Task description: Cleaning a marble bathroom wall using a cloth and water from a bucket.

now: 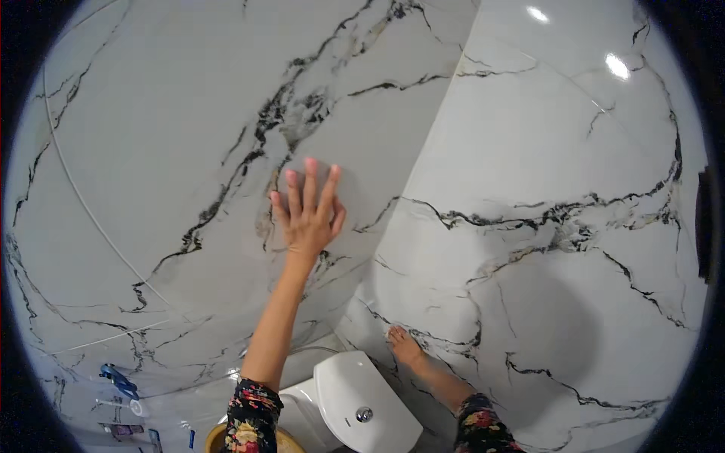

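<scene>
My left hand (308,218) is spread against a white marble-patterned wall panel (170,141) with dark grey veins. Its fingers are apart, and nothing shows in it. Lower down, my right hand (405,345) touches the adjoining marble-patterned wall (510,317), to the right of the corner. Its fingers are close together. A small pale patch shows at the fingertips, but I cannot tell whether it is a held thing. Both forearms come out of dark floral sleeves. Below and between the hands is the white toilet cistern (362,390) with a round chrome flush button (364,414).
A yellow basin (215,439) is partly hidden behind my left sleeve. At the lower left lie a blue object (119,380), a purple-and-white tube (122,429) and other small items. A dark object (702,226) sits at the far right rim.
</scene>
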The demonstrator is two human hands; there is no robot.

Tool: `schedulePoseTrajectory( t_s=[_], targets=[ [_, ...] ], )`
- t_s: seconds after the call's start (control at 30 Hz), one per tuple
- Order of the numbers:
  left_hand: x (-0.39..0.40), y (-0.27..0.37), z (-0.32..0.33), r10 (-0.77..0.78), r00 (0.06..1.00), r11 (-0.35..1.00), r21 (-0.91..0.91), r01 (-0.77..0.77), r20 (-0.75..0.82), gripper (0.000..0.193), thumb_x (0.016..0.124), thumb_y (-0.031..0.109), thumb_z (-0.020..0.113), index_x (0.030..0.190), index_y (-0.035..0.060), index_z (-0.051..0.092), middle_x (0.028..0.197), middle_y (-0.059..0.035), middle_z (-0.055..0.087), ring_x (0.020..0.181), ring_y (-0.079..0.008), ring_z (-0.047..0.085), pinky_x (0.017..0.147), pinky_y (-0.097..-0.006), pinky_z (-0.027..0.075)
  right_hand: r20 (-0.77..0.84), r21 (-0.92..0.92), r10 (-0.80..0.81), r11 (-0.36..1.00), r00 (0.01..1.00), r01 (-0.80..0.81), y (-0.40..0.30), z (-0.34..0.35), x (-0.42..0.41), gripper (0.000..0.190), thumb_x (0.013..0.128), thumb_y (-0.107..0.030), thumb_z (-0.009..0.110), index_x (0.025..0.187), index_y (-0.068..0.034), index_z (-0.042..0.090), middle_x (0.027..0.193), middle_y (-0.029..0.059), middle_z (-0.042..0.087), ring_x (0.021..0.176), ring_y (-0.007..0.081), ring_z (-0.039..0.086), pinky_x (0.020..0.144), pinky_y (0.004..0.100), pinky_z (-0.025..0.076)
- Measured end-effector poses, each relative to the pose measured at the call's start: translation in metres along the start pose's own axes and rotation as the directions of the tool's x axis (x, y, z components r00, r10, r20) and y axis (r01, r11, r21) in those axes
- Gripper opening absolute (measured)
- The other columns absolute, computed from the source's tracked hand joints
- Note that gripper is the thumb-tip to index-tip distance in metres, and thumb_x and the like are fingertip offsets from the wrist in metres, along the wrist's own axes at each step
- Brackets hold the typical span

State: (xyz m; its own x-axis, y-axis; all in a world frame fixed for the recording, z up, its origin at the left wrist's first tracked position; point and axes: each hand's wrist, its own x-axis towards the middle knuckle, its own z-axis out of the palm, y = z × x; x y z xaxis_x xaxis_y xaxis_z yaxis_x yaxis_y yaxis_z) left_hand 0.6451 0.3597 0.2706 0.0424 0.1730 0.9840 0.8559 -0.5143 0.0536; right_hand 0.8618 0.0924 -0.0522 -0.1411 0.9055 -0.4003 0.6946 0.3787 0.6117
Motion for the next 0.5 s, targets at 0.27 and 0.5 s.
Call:
schedulePoseTrajectory(
  t_s=[0.27, 0.5],
  targets=[
    [0.000, 0.001, -0.002, -0.011, 1.000, 1.000, -0.012, 0.011, 0.006, 0.056, 0.079, 0.032, 0.051, 0.134, 0.0287, 0.045, 0.145, -0.0053, 0.034, 0.138, -0.0286, 0.020, 0.112, -0.0479, 0.002, -0.592, 0.174, 0.710, 0.576, 0.383, -0.799, 0.239, -0.255, -0.152, 0.046, 0.093, -0.021, 0.039, 0.136, -0.007, 0.036, 0.144, 0.0078, 0.033, 0.127, 0.0228, 0.038, 0.108, 0.0430, 0.022],
    [0.001, 0.002, -0.006, -0.017, 1.000, 1.000, -0.021, 0.016, -0.007, 0.053, 0.081, 0.032, 0.050, 0.134, 0.0294, 0.045, 0.145, -0.0044, 0.034, 0.138, -0.0272, 0.021, 0.112, -0.0458, 0.003, -0.836, 0.311, 0.534, 0.275, -0.124, -0.910, 0.326, -0.377, -0.253, 0.047, 0.085, -0.012, 0.049, 0.131, -0.025, 0.048, 0.137, 0.0023, 0.042, 0.128, 0.0284, 0.036, 0.107, 0.0563, 0.014]
  ],
)
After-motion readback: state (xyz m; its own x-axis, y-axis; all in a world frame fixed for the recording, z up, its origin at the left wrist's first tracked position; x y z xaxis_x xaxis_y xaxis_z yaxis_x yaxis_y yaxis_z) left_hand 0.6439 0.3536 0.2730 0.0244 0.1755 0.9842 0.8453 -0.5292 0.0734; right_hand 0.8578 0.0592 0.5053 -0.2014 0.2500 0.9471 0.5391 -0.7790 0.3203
